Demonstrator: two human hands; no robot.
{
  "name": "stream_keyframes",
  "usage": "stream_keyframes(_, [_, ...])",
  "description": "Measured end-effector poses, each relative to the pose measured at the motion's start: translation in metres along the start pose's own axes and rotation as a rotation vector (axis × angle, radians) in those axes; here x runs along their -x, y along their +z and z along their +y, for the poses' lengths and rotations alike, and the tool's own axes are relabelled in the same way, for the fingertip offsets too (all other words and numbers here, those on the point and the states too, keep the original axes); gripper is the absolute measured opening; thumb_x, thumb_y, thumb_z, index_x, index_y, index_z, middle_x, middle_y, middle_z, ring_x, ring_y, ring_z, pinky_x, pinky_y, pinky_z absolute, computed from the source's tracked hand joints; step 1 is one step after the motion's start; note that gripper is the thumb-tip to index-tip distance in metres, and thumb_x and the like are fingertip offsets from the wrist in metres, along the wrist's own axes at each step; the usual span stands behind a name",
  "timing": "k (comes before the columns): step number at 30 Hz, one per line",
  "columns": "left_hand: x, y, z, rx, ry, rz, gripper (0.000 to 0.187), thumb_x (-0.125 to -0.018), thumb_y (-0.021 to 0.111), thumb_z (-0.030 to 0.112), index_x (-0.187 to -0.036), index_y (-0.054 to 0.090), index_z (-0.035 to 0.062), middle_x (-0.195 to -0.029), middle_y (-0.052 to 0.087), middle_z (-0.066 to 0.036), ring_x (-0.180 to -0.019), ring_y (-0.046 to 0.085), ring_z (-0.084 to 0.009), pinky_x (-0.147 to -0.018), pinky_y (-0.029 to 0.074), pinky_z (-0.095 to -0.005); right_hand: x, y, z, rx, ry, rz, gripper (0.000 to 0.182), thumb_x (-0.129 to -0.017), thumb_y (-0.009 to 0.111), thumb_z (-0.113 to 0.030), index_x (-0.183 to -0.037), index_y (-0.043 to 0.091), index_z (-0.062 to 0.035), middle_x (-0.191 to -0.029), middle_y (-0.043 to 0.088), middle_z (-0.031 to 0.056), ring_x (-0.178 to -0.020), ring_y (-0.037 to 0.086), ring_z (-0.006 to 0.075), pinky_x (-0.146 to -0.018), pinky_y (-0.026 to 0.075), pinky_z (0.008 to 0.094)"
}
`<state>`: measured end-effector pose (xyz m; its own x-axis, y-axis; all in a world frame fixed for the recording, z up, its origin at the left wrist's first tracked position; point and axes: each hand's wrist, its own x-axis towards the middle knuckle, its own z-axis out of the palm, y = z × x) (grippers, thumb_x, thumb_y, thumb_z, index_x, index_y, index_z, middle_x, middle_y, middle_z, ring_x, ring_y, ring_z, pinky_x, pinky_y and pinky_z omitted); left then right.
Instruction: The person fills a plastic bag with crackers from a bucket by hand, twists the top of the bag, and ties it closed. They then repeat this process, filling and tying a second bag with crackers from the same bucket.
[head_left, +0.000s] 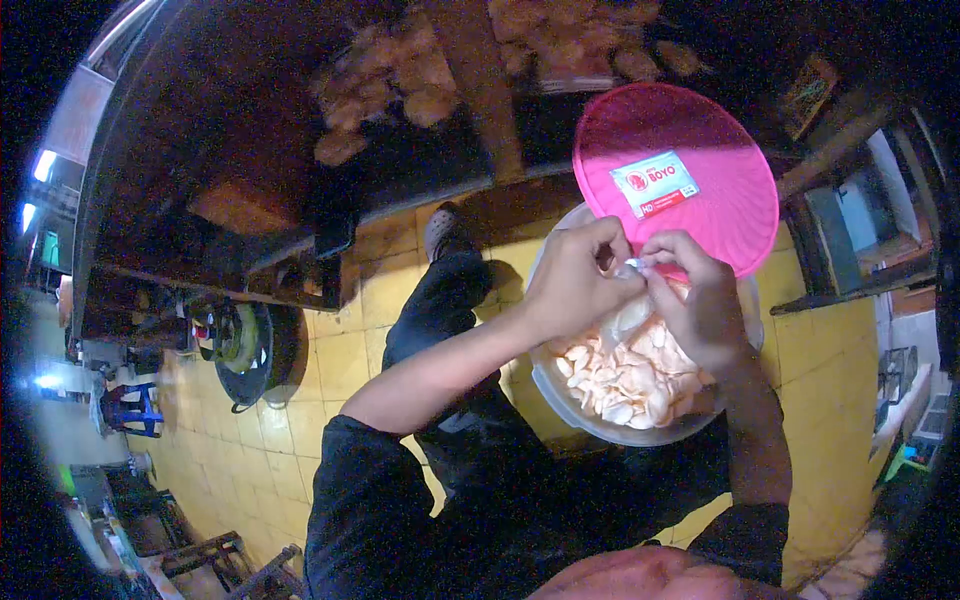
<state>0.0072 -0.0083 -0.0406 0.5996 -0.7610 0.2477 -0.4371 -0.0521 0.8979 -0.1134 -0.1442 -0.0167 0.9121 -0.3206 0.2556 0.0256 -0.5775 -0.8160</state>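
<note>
A round translucent tub (555,395) holds many pale, puffy cracker pieces (640,385). Above them, my left hand (590,270) and my right hand (697,305) meet, fingertips pinched close together. Between them is the gathered top of a small clear plastic bag (628,318), which hangs down over the crackers; its contents are hard to make out. Just beyond my hands, a pink lid (735,195) with a white-and-red "BOYO" label (655,183) leans over the tub's far side.
Dark wooden shelving (200,120) rises ahead, with bundles of brown, rounded items (390,80) on it. A black basin (245,355) stands on the yellow tiled floor (290,400) to the left, near a blue stool (135,408). Wooden furniture (840,240) stands at right.
</note>
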Motion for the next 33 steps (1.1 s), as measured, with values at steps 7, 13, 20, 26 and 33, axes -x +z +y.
stream_keyframes(7, [-0.005, 0.008, -0.006, 0.330, -0.080, 0.048, 0.016, -0.071, 0.068, 0.002, -0.084, 0.059, 0.0038, -0.077, 0.056, 0.003, -0.074, 0.051, -0.0069, -0.067, 0.043, -0.0228, 0.002, 0.006, 0.007, 0.626, -0.318, 0.042, 0.018, -0.080, 0.066, -0.011, -0.097, 0.066, -0.0063, -0.094, 0.068, 0.0107, -0.098, 0.063, 0.0299, -0.100, 0.041, 0.0538])
stream_keyframes(13, [-0.003, 0.005, -0.005, 0.126, -0.018, -0.001, 0.021, -0.076, 0.066, 0.001, -0.097, 0.070, 0.0029, -0.091, 0.069, -0.005, -0.082, 0.060, -0.0089, -0.075, 0.048, -0.0235, 0.003, 0.008, 0.005, 0.780, -0.185, 0.085, 0.014, -0.079, 0.067, -0.017, -0.091, 0.066, -0.0097, -0.084, 0.065, 0.0074, -0.089, 0.063, 0.0262, -0.103, 0.036, 0.0551])
stream_keyframes(20, [0.003, 0.005, 0.000, 0.062, 0.017, 0.001, 0.026, -0.078, 0.067, 0.002, -0.103, 0.072, 0.0040, -0.092, 0.070, -0.010, -0.087, 0.063, -0.0157, -0.088, 0.049, -0.0324, -0.003, 0.007, 0.006, 0.498, -0.133, 0.135, 0.009, -0.078, 0.066, -0.013, -0.074, 0.063, -0.0054, -0.068, 0.062, 0.0118, -0.065, 0.062, 0.0299, -0.079, 0.050, 0.0410])
stream_keyframes(26, [0.005, 0.011, 0.001, -0.179, 0.342, 0.125, 0.025, -0.079, 0.065, 0.006, -0.103, 0.071, 0.0048, -0.093, 0.068, -0.012, -0.096, 0.062, -0.0324, -0.094, 0.045, -0.0448, -0.003, 0.005, 0.005, 0.054, 0.070, 0.201, 0.010, -0.078, 0.060, -0.008, -0.076, 0.066, 0.0001, -0.069, 0.066, 0.0122, -0.062, 0.064, 0.0201, -0.060, 0.050, 0.0331])
stream_keyframes(33, [0.012, 0.000, 0.004, -0.435, 0.508, 0.071, 0.019, -0.078, 0.069, 0.016, -0.096, 0.072, 0.0122, -0.096, 0.068, -0.004, -0.101, 0.059, -0.0287, -0.090, 0.041, -0.0460, 0.001, -0.009, 0.002, -0.447, 0.287, 0.075, 0.022, -0.082, 0.055, -0.016, -0.078, 0.066, 0.0021, -0.074, 0.066, 0.0058, -0.070, 0.061, 0.0133, -0.063, 0.048, 0.0281])
